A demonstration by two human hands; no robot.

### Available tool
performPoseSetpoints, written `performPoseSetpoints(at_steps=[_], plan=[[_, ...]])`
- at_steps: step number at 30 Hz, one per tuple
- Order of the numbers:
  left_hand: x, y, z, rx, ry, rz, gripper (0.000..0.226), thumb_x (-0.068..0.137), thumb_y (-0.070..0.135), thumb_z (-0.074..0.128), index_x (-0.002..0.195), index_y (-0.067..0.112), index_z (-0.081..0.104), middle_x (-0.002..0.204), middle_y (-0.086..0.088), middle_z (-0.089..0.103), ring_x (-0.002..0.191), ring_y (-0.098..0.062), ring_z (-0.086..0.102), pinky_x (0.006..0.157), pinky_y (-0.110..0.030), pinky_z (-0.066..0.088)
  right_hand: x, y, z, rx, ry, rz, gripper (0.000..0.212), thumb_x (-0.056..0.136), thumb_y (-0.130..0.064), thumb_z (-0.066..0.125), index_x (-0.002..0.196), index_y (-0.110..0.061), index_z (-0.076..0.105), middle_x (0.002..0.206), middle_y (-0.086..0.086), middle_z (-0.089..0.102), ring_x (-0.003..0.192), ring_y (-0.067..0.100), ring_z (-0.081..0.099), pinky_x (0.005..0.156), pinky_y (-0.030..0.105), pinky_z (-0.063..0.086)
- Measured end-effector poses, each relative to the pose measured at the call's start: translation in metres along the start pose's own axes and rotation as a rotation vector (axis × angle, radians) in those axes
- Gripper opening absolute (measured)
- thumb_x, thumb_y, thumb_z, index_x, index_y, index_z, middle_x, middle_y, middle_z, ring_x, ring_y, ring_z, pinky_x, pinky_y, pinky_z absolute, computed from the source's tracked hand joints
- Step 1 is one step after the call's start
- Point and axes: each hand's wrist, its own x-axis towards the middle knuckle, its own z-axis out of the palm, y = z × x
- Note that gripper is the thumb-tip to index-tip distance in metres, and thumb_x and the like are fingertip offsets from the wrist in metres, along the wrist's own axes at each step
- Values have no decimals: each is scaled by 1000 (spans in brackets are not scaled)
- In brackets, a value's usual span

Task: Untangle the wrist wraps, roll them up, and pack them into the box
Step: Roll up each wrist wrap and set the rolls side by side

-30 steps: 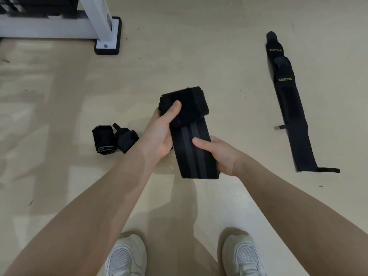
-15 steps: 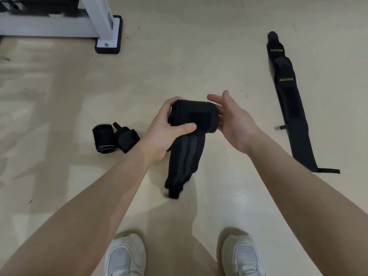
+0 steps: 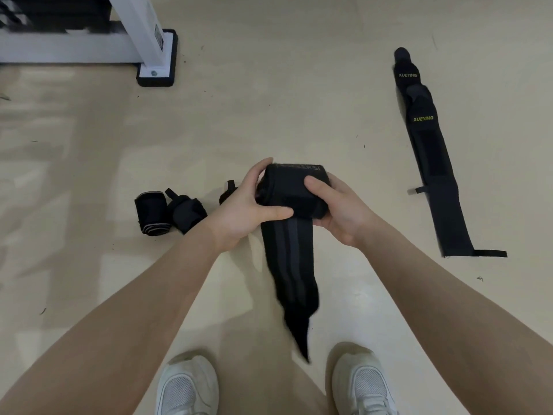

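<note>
One wide-angle head-worn view looks steeply down at the floor [image 3: 269, 115], close over both forearms; white shoes [image 3: 187, 384] sit at the bottom edge, a white rack foot [image 3: 155, 55] at upper left.

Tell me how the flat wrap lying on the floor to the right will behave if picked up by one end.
The flat wrap probably droops limply; the tail of the held wrap hangs that way. It looks thin, so likely light. Its end strap may dangle.
</note>
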Motion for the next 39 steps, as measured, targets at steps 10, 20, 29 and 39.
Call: performPoseSetpoints(at_steps=[10, 20, 29, 39], plan=[[-8, -1, 5, -364, -156, -234, 48, 82, 43, 60, 123, 19, 55, 117, -6, 68, 106, -22, 66, 84, -36, 56, -9, -10, -9, -390, -82, -294, 45, 84, -1, 65, 117, -17, 40, 105, 4, 53, 91, 13, 56, 80, 34, 54], [4, -3, 6, -423, 78, -126, 57, 75, 23, 73, 128, 17, 53, 118, -8, 66, 104, -24, 66, 78, -36, 57, -9, 0, 2, -95, -82, -95, 70, 81, -32, 69, 136, -34, 25, 133, -6, 43, 113, 5, 55, 88, 34, 53], [0, -19, 5, -154, -20, -3, 56, 63, 8, 73, 112, 28, 54, 109, 3, 64, 101, -12, 64, 80, -25, 53, -10, -8, -7, -24, -176, 289, 28, 94, -36, 49, 110, -17, 63, 103, -1, 72, 96, 16, 68, 86, 36, 56], [5, -10, 3, -272, -41, -326, 62, 75, 49, 69, 129, 24, 52, 124, -2, 64, 108, -24, 65, 90, -41, 53, -4, 0, -14, -285, -93, -162, 53, 67, -6, 73, 106, -23, 42, 106, 4, 53, 87, 14, 61, 66, 26, 53]])
